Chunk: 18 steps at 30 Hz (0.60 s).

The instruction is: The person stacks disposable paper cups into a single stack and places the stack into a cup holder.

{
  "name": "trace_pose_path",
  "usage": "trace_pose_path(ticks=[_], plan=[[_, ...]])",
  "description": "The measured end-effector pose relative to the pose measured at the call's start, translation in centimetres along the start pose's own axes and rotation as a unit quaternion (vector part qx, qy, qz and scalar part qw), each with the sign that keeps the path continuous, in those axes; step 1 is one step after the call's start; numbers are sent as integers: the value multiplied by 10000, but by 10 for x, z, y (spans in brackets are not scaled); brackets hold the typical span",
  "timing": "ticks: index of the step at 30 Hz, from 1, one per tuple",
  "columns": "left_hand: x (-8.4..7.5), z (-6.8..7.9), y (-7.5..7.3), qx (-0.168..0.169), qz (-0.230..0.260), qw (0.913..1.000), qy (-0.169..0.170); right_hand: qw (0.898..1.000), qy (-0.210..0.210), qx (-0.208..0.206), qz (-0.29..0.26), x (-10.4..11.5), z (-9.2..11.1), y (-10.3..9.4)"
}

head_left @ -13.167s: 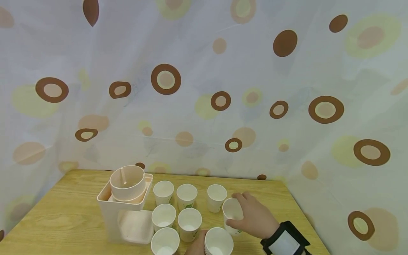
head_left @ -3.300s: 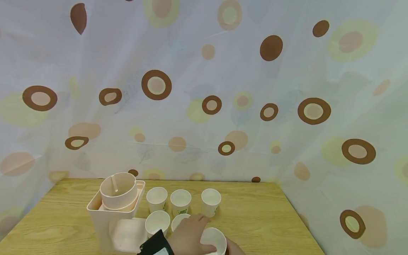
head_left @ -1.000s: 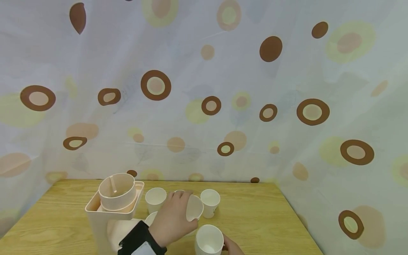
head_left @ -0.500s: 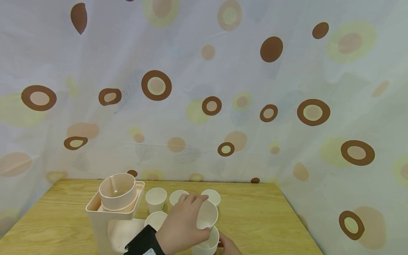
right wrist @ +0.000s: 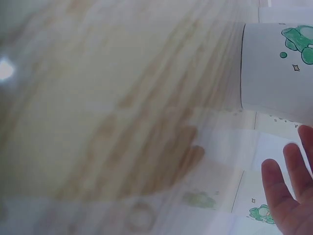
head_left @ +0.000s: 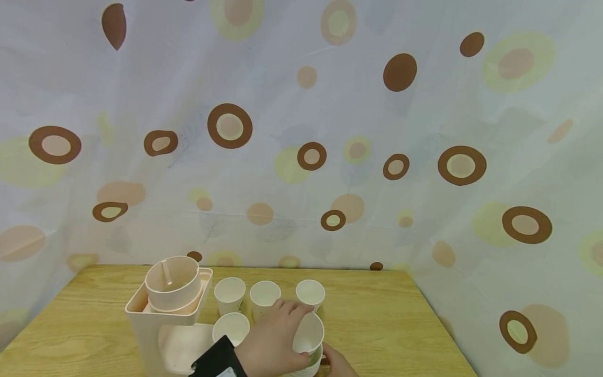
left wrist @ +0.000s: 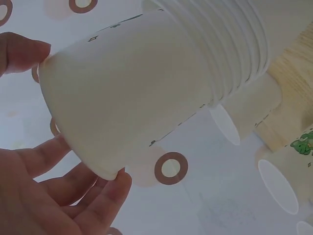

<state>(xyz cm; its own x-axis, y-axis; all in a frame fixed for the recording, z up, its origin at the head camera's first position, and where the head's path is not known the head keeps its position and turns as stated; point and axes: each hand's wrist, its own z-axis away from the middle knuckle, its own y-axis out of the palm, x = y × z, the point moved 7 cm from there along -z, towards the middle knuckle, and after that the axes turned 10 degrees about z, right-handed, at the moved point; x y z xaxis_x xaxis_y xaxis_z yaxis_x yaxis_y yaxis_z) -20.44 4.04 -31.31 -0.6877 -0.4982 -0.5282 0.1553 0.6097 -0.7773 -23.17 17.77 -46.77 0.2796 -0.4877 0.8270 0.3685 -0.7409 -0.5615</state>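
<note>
My left hand (head_left: 275,337), with a black device on its wrist, grips a white paper cup (head_left: 308,335) by the rim. In the left wrist view that cup (left wrist: 122,88) lies base-first in the mouth of a stack of paper cups (left wrist: 230,54), whose several rims show as ridges. Low in the head view my right hand (head_left: 340,362) holds the stack from its right side; its far fingers are hidden behind the cups. The right wrist view catches its fingers (right wrist: 281,188) beside a cup with a green print (right wrist: 276,68).
Upright paper cups stand in loose rows beyond my hands: one at the back left (head_left: 230,294), one beside it (head_left: 265,297), one at the back right (head_left: 310,292), one nearer (head_left: 231,329). Left of them is a cream dispenser-like container (head_left: 157,340) on the wooden table (head_left: 391,319), before a patterned curtain (head_left: 282,78).
My left hand has carried a cup from the left over to the stack and lowered it in. The right hand has barely moved. Since the oldest frame, fewer loose cups stand and the hands have swapped roles.
</note>
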Motion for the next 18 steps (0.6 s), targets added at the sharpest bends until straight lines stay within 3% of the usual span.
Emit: trace_pose_path(ticks=[7, 13, 18], plan=[[12, 0, 14, 623, 399, 9966, -360, 9998, -118, -39, -129, 2, -1, -2], [16, 0, 22, 825, 308, 9957, -272, 9998, 36, -140, 127, 0, 0, -2], [21, -2, 30, 1080, 258, 9935, -251, 9998, -101, -163, 76, 0, 0, -2]])
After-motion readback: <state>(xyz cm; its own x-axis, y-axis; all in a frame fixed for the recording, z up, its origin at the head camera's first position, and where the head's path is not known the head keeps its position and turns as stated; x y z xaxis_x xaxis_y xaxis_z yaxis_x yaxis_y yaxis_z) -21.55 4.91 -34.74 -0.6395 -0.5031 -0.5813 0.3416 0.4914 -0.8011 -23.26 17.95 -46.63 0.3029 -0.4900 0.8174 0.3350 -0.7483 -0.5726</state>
